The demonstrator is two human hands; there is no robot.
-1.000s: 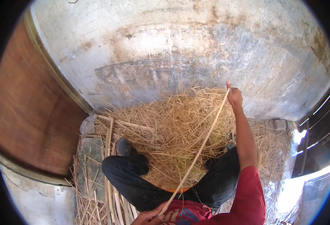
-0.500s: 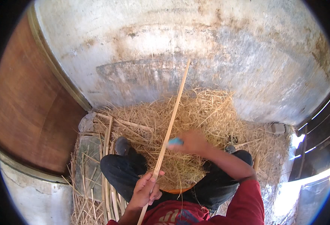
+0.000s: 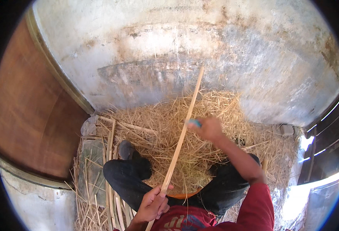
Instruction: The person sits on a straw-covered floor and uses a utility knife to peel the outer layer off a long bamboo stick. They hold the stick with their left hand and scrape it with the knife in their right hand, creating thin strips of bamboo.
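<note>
Tan and pale, a long strip is slanting up and away from the left hand, which is pinching its lower part. Farther along, the right hand, slightly blurred, is gripping a small blue object at the strip's edge; straw-like scraps are lying beneath that hand.

Standing here, I'm spotting some pale print on the red shirt, but I'm not making out any readable words.
</note>
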